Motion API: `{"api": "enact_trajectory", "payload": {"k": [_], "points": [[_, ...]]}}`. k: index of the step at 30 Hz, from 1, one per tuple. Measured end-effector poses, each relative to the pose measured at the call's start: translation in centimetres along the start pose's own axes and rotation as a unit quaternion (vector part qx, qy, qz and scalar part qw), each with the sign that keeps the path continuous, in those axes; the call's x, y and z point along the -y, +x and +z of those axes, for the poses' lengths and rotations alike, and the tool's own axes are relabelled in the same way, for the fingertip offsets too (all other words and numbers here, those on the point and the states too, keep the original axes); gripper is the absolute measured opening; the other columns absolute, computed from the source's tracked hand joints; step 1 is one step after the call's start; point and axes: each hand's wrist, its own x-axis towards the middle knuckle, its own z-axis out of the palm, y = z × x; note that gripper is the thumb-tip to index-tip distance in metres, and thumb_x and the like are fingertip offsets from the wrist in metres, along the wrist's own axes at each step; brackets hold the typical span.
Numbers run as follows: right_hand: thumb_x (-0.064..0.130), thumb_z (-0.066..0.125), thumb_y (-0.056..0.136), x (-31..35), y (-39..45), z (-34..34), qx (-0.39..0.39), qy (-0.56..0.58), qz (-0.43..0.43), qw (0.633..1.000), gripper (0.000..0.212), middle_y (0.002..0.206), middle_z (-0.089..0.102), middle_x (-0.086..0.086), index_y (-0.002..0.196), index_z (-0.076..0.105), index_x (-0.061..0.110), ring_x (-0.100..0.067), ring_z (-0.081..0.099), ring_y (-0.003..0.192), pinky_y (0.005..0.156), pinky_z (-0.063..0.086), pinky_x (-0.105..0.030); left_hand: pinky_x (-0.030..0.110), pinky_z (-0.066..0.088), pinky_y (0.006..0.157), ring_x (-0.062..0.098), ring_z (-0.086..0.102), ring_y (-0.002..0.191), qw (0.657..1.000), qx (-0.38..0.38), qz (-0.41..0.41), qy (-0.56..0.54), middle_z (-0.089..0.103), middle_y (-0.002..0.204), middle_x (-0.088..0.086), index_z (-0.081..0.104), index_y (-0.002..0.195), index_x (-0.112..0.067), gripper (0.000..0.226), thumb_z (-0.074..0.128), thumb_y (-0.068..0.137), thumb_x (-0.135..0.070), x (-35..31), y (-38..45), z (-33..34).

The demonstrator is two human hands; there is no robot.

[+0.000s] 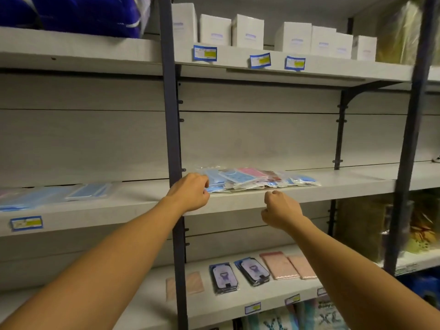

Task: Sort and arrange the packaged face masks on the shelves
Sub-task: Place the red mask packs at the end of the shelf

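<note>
A loose pile of packaged face masks (257, 179), blue and pink in clear wrappers, lies on the middle shelf (345, 184) right of the dark upright post (172, 139). My left hand (190, 192) is at the pile's left edge, its curled fingertips and thumb pinching the corner of a blue pack. My right hand (279, 210) hangs in front of the shelf's front edge, just below the pile, with fingers curled and nothing in it. More blue mask packs (71, 194) lie flat on the shelf section to the left.
White boxes (295, 35) with blue price tags line the shelf above. The shelf below holds pink packs (281, 265) and dark printed packs (223, 277). Yellowish wrapped goods (419, 225) fill the right bay. Blue bundles (83, 13) sit at the top left.
</note>
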Motion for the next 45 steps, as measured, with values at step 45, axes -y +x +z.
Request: {"api": "enact_trajectory", "payload": {"k": [45], "points": [[0.020,0.054,0.088,-17.3,27.8,3.9,-0.049,0.002,-0.011,0.999,0.031,0.116,0.060,-0.010,0.118,0.057,0.011,-0.031,0.059,0.098,0.077,0.048,-0.034,0.041,0.058,0.081,0.031,0.064,0.091,0.989,0.051,-0.107,0.094,0.069,0.105,0.008,0.070,0.094,-0.020,0.021,0.053,0.089,-0.032,-2.2,25.6,10.1]]}}
